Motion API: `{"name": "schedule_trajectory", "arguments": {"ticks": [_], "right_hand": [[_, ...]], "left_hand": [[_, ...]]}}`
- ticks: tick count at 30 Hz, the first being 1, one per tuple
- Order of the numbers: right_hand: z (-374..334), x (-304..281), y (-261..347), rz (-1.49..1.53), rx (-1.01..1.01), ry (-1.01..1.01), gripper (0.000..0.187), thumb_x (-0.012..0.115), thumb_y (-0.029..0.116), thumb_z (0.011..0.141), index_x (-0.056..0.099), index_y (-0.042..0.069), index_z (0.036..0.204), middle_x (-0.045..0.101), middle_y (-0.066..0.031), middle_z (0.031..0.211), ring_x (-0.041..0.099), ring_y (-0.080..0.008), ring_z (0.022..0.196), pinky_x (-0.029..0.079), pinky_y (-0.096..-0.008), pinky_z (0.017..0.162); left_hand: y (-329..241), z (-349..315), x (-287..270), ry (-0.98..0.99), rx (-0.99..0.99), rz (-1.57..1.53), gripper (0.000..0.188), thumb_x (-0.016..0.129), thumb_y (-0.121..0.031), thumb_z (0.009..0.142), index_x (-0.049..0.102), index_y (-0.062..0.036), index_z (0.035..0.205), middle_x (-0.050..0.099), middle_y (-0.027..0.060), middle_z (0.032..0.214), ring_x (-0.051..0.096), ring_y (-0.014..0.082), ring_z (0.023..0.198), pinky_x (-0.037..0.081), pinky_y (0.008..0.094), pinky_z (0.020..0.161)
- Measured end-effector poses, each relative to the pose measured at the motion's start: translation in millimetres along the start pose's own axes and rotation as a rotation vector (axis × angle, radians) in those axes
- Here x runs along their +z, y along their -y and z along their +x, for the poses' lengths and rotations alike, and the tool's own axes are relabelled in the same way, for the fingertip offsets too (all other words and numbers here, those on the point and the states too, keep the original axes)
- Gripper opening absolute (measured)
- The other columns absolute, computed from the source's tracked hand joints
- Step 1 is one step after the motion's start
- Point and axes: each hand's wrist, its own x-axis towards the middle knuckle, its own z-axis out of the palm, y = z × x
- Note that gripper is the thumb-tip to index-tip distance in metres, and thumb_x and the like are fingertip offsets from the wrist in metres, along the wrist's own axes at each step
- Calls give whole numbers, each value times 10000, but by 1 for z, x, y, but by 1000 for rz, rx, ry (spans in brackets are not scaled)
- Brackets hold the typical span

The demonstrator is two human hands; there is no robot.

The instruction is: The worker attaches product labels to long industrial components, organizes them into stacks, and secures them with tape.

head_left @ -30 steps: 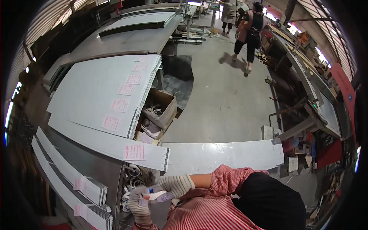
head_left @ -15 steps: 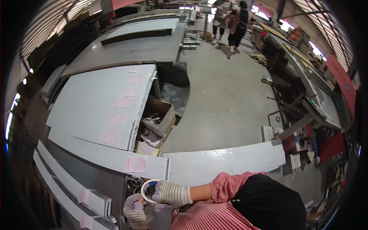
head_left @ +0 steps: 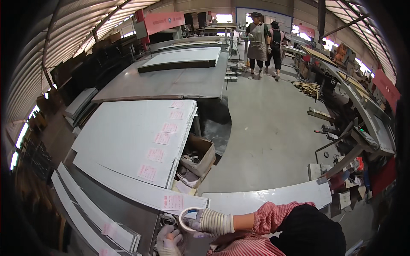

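My right hand (head_left: 210,221), in a striped knit glove, is closed around a roll of tape (head_left: 182,221). The roll stands on edge, its round opening facing left. Lower and to the left is my gloved left hand (head_left: 168,241), with a bare fingertip showing. Its fingers look curled; they are slightly blurred, and anything between them is too small to make out. Just beyond the hands lies a long pale strip (head_left: 141,193) with a pink printed label (head_left: 174,202) near its right end. Some round rolls (head_left: 169,218) sit behind my left hand.
A stack of white panels (head_left: 128,132) with several pink labels covers the bench ahead. Narrow strips (head_left: 92,209) lie at left. A cardboard box (head_left: 205,161) stands beside the stack. Another white panel (head_left: 273,196) extends right. Two people (head_left: 258,47) are in the far aisle.
The view has tilted up, showing more of the hall. My left hand has come away from the roll, downward; my right hand still holds it. The people in the aisle have changed position.
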Motion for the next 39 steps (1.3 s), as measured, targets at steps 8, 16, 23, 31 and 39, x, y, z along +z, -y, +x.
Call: {"name": "schedule_trajectory", "arguments": {"ticks": [8,16,23,31,39], "right_hand": [[8,4,21,-120,-73,129,217,595,272,844,521,70,808,568,-131,807,580,-339,779,457,-446,783],[0,16,14,-94,-120,31,228,584,287,872,573,64,919,606,-138,1039,591,-314,945,443,-446,901],[-2,26,14,-86,-104,-2,241,584,291,872,573,56,923,600,-133,1034,586,-319,935,441,-458,895],[7,17,21,-42,-148,-19,221,591,280,870,560,63,892,583,-119,975,576,-318,874,440,-443,818],[-8,8,30,-6,75,72,248,628,304,872,602,58,892,567,-146,685,563,-370,657,458,-438,637]], "left_hand": [[-4,12,32,-11,-588,-1012,569,510,-459,944,456,-81,1366,553,67,1308,569,177,1066,523,323,729],[-17,0,31,154,-257,-834,732,575,-459,887,343,-45,1446,506,131,1359,577,267,1123,586,429,782],[-15,-3,29,119,-279,-865,744,581,-479,872,363,-52,1442,499,148,1364,580,286,1103,586,491,753],[-4,-5,21,57,-302,-898,699,594,-438,898,385,-41,1434,522,98,1338,566,247,1111,558,456,786],[-40,-9,40,-201,-113,-109,293,498,-54,970,604,35,1228,653,120,1179,640,203,1003,529,270,836]]}}
